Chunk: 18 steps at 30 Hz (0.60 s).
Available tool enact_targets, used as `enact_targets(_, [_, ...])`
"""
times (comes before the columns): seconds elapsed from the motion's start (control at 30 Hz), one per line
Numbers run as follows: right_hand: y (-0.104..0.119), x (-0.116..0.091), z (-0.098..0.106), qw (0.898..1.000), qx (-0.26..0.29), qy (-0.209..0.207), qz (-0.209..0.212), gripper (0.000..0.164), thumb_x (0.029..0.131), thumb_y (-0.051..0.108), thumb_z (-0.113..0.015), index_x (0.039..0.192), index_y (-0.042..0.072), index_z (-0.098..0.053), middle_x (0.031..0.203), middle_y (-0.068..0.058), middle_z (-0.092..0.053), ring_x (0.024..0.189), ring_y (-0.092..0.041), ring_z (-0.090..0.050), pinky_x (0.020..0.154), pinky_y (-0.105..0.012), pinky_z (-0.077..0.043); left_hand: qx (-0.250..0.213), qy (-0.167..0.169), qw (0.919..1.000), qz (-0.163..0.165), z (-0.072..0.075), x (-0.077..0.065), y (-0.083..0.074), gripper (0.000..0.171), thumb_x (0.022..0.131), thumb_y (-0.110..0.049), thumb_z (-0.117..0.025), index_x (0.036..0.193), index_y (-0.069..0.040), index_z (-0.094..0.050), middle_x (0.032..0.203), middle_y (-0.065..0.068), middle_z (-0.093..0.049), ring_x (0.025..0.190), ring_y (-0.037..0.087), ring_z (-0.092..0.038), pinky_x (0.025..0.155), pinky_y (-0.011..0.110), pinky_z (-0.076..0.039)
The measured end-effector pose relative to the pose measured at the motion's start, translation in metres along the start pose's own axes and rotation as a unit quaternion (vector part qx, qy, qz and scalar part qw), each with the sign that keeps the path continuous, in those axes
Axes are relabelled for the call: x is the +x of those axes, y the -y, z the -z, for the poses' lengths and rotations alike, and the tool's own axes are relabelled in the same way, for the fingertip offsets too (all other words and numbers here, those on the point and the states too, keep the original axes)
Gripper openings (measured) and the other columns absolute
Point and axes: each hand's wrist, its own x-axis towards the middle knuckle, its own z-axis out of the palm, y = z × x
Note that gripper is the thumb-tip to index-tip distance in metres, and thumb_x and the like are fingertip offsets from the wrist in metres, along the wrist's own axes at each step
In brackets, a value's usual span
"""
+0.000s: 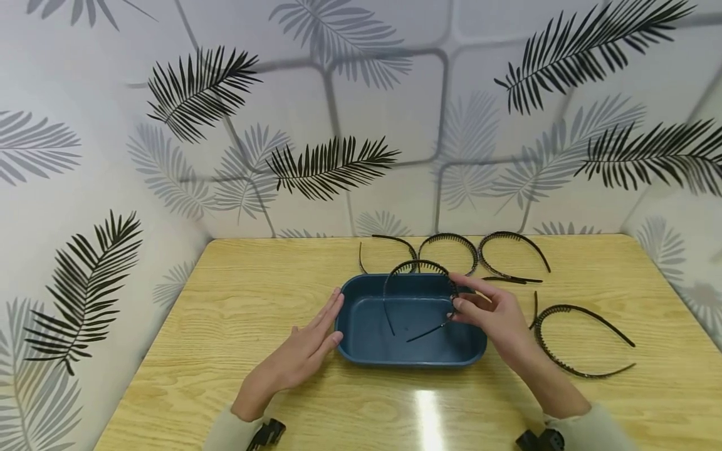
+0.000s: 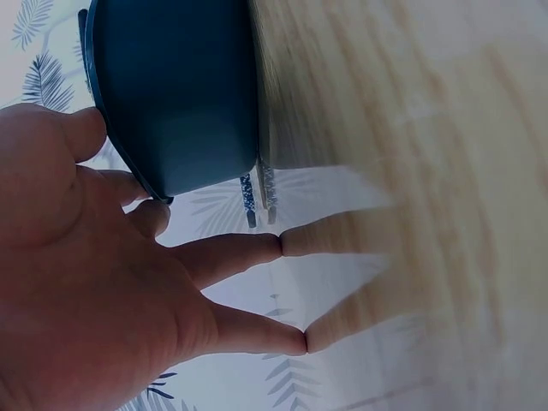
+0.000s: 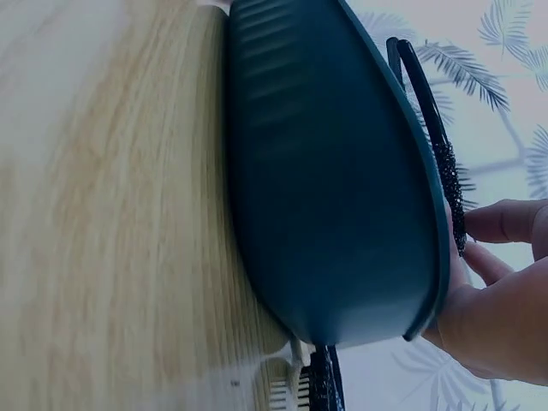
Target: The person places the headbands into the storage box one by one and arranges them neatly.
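Note:
My right hand (image 1: pixel 489 313) pinches a black toothed headband (image 1: pixel 420 263) between thumb and fingers, over the right part of a dark blue plastic basin (image 1: pixel 412 363). The headband's two ends point down toward the basin's inside. In the right wrist view, the headband (image 3: pixel 445 163) shows above the basin's rim (image 3: pixel 428 171), with the fingertips on its toothed part. Against the basin's left side rests my left hand (image 1: pixel 307 351), fingers straight. From the left wrist, the thumb and some fingers of the left hand (image 2: pixel 128 274) touch the basin's rim, and two fingertips meet the tabletop.
Behind the basin lie several more black headbands (image 1: pixel 448 237) on the wooden table (image 1: pixel 237 300). Another headband (image 1: pixel 586 373) lies to the right, beside the right forearm. A wall with a leaf pattern (image 1: pixel 383 113) stands along the table's far edge.

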Motion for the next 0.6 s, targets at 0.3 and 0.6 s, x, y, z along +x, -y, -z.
enact_targets(0.3, [0.0,0.007,-0.012,0.999,-0.025,0.024,0.013,0.049,0.099,0.003,-0.068,0.146,-0.004,-0.055,0.141,-0.011,-0.057,0.107,-0.019,-0.067,0.085,-0.038,-0.059,0.007,0.0,1.0,0.0,0.0,0.002,0.0,0.065,0.113,-0.043,-0.031,0.167,-0.027,0.001,0.172,-0.008,0.006,0.153,0.026,-0.019,0.099,0.088,-0.014])
enact_targets(0.6, [-0.007,0.018,-0.032,0.997,-0.051,0.054,0.002,0.047,0.098,0.001,-0.068,0.144,0.001,-0.059,0.14,-0.025,-0.054,0.105,-0.024,-0.068,0.083,-0.039,-0.06,0.009,0.0,1.0,0.002,0.0,0.0,0.0,0.064,0.114,-0.042,-0.032,0.167,-0.025,0.0,0.172,-0.007,0.006,0.153,0.028,-0.018,0.099,0.088,-0.014])
